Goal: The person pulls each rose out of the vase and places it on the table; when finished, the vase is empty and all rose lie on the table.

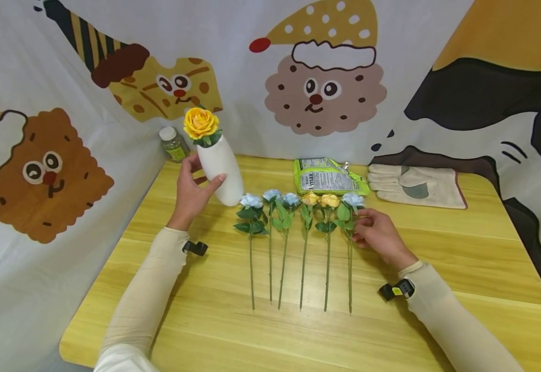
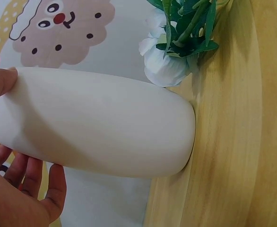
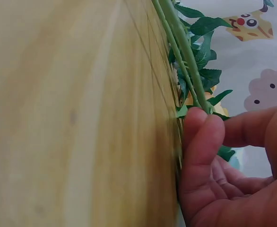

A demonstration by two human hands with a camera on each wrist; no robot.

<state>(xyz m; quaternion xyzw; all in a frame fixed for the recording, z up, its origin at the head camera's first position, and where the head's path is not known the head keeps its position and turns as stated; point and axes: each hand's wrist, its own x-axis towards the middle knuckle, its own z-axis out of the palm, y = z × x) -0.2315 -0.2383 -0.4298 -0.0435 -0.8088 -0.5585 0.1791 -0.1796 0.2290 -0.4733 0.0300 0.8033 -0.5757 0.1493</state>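
My left hand grips a white vase round its upper part, thumb on one side and fingers on the other. In the left wrist view the base of the vase meets the wooden table. A yellow rose stands in its mouth. Thumb and finger of my right hand pinch the stem of the rightmost blue rose, just below its head; in the right wrist view its green stem runs up from the fingertips. Further blue roses and two smaller yellow roses lie in a row to its left.
Behind the roses lies a green and white packet, with a pale work glove to its right. A lidded jar stands behind the vase at the back left. A printed cloth hangs along the back of the table.
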